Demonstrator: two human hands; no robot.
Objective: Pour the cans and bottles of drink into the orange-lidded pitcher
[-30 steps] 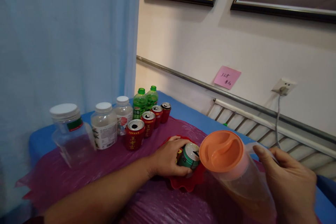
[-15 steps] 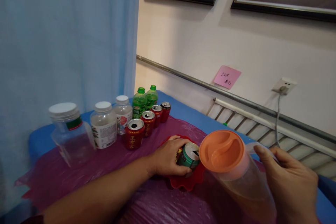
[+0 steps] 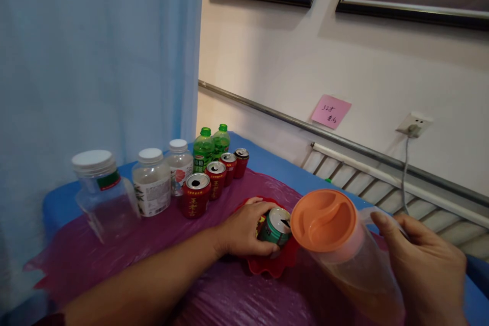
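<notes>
My left hand [image 3: 250, 226] is wrapped round a green drink can [image 3: 275, 229], which leans to the right over a red scalloped dish [image 3: 267, 265]. In my right hand [image 3: 424, 254] is the handle of a clear plastic pitcher [image 3: 362, 285] with an orange lid [image 3: 324, 219]. The pitcher is tilted to the left, its lid edge close against the can's top. Brownish liquid shows inside the pitcher. Whether any liquid is flowing into the can I cannot tell.
Several red cans [image 3: 196, 196] stand in a row left of the dish. Behind them are green bottles [image 3: 204, 150], white-capped jars [image 3: 152, 183] and a large clear jar [image 3: 107, 204]. Purple plastic film [image 3: 229, 295] covers the blue table [image 3: 263, 155]. A radiator [image 3: 359, 178] lines the wall.
The pitcher's orange lid has turned very slightly and its body shifted a little. The left hand and the green can stay put.
</notes>
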